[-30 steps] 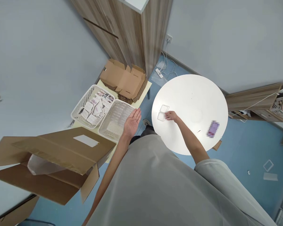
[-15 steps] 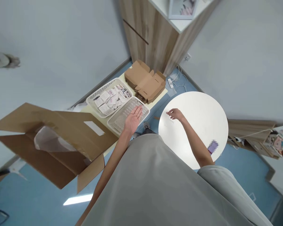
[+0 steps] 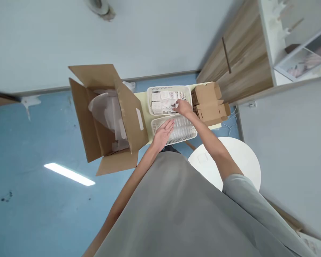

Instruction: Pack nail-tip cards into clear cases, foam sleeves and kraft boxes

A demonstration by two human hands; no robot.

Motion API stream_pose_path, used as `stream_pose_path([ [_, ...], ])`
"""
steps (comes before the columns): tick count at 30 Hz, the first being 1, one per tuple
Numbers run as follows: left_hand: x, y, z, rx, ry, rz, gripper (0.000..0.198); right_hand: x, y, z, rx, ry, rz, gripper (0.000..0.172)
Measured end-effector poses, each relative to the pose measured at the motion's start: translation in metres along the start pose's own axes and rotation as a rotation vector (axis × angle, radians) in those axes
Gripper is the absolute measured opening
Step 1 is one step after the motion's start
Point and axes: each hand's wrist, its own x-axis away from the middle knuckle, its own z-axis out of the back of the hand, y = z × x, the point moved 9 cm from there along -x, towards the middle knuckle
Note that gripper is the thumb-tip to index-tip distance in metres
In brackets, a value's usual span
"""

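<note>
My right hand [image 3: 184,107] reaches into the far white basket [image 3: 149,98], its fingers curled down onto white printed packets [image 3: 164,104]. What sits between the fingertips is too small to make out. My left hand [image 3: 162,136] is palm up with fingers stretched out, holding nothing, over the left part of the near white basket [image 3: 173,143]. Rows of clear plastic pieces [image 3: 182,125] lie in that near basket. Both baskets stand side by side on a pale yellow surface [image 3: 143,103].
A large open cardboard box [image 3: 135,137] with white wrapping inside stands at the left. Flat brown cartons [image 3: 207,101] are stacked right of the baskets. A white round table [image 3: 240,157] bears a faint clear square [image 3: 202,158]. A wooden cabinet [image 3: 238,53] stands at the back right.
My view has turned left toward the baskets. My right hand has gone from above the round table into the far basket. My left hand stays palm up by the near basket.
</note>
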Motion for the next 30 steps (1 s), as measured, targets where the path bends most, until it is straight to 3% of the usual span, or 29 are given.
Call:
stream_pose_path([
  [4,0.012,0.004,0.009,0.035,0.036,-0.041,0.087,-0.05,-0.041,-0.029,0.191,-0.052,0.053,0.059],
  [9,0.025,0.011,0.024,0.057,0.085,-0.104,0.087,-0.074,-0.055,-0.055,0.327,-0.105,0.065,0.044],
  [14,0.032,0.013,0.035,0.08,0.123,-0.138,0.085,-0.072,-0.059,-0.058,0.407,-0.074,0.149,0.039],
  [20,0.037,0.005,0.032,0.045,0.097,-0.098,0.095,-0.066,-0.06,-0.06,0.486,-0.071,0.199,0.042],
  [30,0.038,0.0,0.031,0.037,0.087,-0.089,0.095,-0.048,-0.045,-0.044,0.481,-0.012,0.227,0.04],
])
